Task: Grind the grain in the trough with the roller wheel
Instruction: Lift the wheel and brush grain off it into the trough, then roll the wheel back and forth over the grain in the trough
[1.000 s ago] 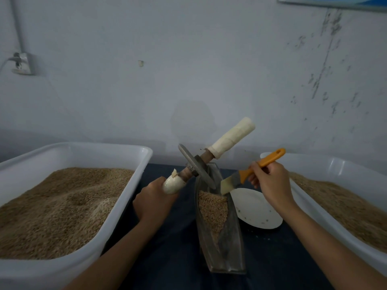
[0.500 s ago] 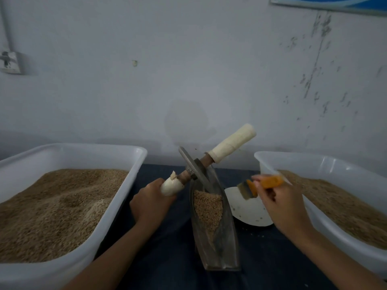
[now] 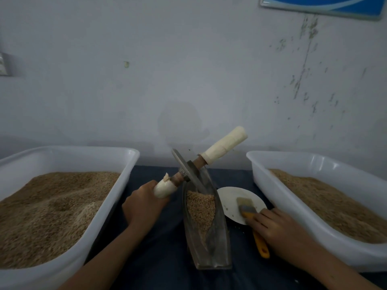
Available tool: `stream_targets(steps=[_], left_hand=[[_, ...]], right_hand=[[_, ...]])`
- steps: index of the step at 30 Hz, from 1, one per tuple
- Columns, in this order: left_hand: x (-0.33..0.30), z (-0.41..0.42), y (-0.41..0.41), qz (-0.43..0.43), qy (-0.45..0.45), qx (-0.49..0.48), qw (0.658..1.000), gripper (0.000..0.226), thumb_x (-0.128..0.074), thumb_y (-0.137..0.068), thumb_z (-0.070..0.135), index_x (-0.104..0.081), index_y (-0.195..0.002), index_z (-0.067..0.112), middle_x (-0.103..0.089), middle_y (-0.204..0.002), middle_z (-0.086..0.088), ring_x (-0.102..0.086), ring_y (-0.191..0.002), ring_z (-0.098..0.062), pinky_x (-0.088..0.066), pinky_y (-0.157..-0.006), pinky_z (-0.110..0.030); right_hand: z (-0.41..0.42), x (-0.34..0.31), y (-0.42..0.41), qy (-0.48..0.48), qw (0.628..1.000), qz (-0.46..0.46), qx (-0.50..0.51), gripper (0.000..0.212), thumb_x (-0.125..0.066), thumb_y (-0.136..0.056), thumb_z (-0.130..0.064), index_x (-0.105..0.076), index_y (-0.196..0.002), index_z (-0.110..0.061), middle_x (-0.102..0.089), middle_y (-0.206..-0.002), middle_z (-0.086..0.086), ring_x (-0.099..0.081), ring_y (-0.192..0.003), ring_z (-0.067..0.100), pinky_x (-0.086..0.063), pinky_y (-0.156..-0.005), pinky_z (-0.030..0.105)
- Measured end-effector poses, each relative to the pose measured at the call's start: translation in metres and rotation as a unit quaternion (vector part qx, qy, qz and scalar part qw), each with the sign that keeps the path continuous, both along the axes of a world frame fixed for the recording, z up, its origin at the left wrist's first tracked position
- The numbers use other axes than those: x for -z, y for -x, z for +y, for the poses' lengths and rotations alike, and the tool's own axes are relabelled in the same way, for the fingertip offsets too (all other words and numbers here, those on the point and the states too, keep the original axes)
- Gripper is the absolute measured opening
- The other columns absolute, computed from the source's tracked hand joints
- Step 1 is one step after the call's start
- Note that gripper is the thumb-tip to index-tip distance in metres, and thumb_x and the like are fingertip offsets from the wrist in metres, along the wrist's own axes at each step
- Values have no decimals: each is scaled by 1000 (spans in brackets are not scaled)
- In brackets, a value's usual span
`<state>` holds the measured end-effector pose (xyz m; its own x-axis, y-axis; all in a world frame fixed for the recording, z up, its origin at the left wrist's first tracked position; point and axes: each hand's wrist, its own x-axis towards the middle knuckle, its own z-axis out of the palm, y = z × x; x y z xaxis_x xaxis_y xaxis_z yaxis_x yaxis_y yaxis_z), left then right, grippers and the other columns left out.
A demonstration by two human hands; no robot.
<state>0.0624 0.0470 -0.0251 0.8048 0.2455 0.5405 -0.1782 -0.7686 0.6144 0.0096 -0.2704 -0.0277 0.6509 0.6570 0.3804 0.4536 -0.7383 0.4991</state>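
- Scuffed pale wall [image 3: 188,70] ran behind the dark desk [image 3: 163,248]; a blue sign was cut off at top right.
- Left hand [image 3: 142,206] clenched the roller wheel [image 3: 189,171]'s near wrapped handle, disc tilted in the trough [image 3: 219,243].
- Grain [image 3: 201,208] heaped in the trough's far half.
- Right hand [image 3: 274,225] lay over the brush [image 3: 254,225] on the plate [image 3: 234,197]; its grip was hard to tell.
- Two tubs were cropped at the edges.
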Motion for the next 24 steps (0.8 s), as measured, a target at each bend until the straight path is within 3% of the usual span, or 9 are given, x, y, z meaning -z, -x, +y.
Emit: stream_targets(steps=[3, 6, 10, 13, 16, 18, 20, 22, 24], left_hand=[[-1, 0, 0, 9, -10, -1, 1000, 20, -70, -78, 41, -61, -89, 26, -61, -76, 9, -59, -72, -10, -43, -60, -26], [-2, 1, 0, 12, -23, -2, 1000, 21, -69, -79, 42, -61, -89, 26, -63, -79, 7, -60, -75, -10, -46, -63, -28], [-6, 1, 5, 12, -48, 2, 999, 21, -66, -80, 46, -59, -86, 28, -64, -79, 7, -61, -76, -13, -51, -67, -33], [-10, -1, 9, 7, -79, 13, 997, 21, -65, -80, 47, -59, -83, 27, -64, -78, 7, -62, -76, -13, -51, -67, -33], [-15, -1, 10, 3, -120, 19, 993, 26, -64, -80, 49, -62, -86, 24, -65, -80, 6, -63, -78, -14, -52, -68, -35], [-19, -2, 10, -1, -147, 20, 989, 27, -61, -82, 51, -62, -88, 24, -65, -80, 6, -62, -79, -12, -51, -70, -34], [-25, -3, 10, -8, -180, 3, 984, 25, -59, -83, 51, -61, -87, 27, -65, -79, 7, -62, -77, -10, -50, -68, -30], [-31, -3, 9, -23, -192, -9, 981, 20, -61, -82, 47, -61, -86, 27, -64, -76, 7, -61, -74, -10, -47, -63, -27], [-38, -2, 7, -40, -206, -16, 978, 15, -64, -82, 42, -62, -83, 27, -63, -71, 7, -60, -68, -11, -42, -58, -26]], right_hand=[[0, 0, 3, -11, 1000, 12, 22, 68, -93, -32, -19, -76, -98, -17, -69, -81, -6, -66, -68, 14, -53, -53, 25], [10, -11, 7, -91, 995, -18, 28, 68, -89, -39, -6, -72, -105, -11, -69, -86, -2, -66, -71, 16, -54, -57, 27], [36, -41, -2, -202, 973, -107, 22, 74, -69, -59, 8, -52, -130, -3, -59, -116, 12, -58, -104, 28, -51, -89, 39], [51, -62, -20, -186, 975, -118, 31, 81, -69, -62, 8, -44, -137, -8, -52, -129, 15, -48, -120, 33, -40, -102, 47], [59, -71, -42, -147, 983, -98, 48, 70, -77, -60, 4, -59, -126, -8, -61, -121, 12, -56, -117, 32, -35, -106, 56], [62, -71, -53, -128, 986, -92, 55, 51, -81, -58, 1, -68, -106, -11, -68, -100, 6, -65, -96, 28, -42, -98, 50], [64, -73, -59, -130, 986, -87, 51, 39, -84, -52, 1, -66, -84, -14, -65, -76, 3, -63, -70, 26, -47, -69, 37], [64, -74, -59, -137, 986, -75, 51, 39, -85, -48, 1, -64, -77, -13, -61, -66, 3, -60, -58, 27, -41, -53, 31], [64, -74, -58, -150, 986, -57, 54, 38, -86, -49, -2, -64, -78, -13, -61, -64, 4, -59, -56, 27, -40, -50, 31]])
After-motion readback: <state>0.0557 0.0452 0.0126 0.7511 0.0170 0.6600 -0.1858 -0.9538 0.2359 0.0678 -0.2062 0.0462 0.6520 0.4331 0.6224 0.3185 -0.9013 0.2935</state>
